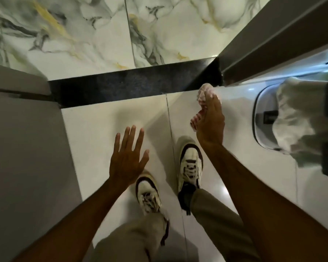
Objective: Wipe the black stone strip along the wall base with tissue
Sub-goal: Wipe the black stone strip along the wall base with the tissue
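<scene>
Gripping a crumpled pink-and-white tissue (204, 95) in my right hand (210, 125), I hold it just at the near edge of the black stone strip (133, 86), glossy and speckled beneath the marble wall (74, 35); my left hand (128, 157) hovers open, fingers spread, above bare white floor (102, 120) between my shoes (190, 163) and the strip

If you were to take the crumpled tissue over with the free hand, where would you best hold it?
Probably the tissue's bunched upper end, pinched from the left: it sticks out above the right hand's fingers, while the palm covers its right side.
</scene>
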{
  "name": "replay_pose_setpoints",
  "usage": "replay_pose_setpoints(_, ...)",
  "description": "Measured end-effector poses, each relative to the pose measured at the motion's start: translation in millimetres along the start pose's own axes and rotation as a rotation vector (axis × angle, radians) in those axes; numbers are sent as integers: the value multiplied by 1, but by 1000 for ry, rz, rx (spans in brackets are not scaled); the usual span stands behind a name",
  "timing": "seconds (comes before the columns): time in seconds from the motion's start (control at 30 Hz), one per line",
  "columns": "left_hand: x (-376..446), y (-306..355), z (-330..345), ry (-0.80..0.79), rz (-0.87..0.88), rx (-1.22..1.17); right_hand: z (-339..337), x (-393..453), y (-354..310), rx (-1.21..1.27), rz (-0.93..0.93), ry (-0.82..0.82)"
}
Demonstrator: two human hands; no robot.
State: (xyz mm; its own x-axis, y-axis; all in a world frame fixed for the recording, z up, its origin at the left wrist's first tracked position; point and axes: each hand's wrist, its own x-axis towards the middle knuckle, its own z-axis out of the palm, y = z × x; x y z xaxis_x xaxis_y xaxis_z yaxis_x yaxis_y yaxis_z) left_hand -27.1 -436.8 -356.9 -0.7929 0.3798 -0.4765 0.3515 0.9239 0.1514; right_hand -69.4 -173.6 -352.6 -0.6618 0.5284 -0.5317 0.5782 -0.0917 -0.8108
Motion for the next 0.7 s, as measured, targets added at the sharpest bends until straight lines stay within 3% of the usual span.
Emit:
replay_pose_setpoints(0.03,29,-6,28,-19,26,16,3,26,28,-69,-18,34)
replay_pose_setpoints(0.2,141,-43,155,-18,61,39,43,140,122,-480,-133,-110)
replay_pose_setpoints(0.3,177,-63,209,146,62,0,60,190,164,-794,-464,10)
replay_pose_setpoints(0.4,185,-78,236,338,131,-41,92,229,172,-872,-639,135)
replay_pose_setpoints(0.5,189,-82,247,380,133,-70,144,249,155,-854,-650,192)
replay_pose_setpoints(0.6,187,-81,245,379,110,-52,191,230,145,-877,-785,80)
replay_pose_setpoints(0.7,185,-81,237,338,83,-42,172,183,167,-952,-855,-47)
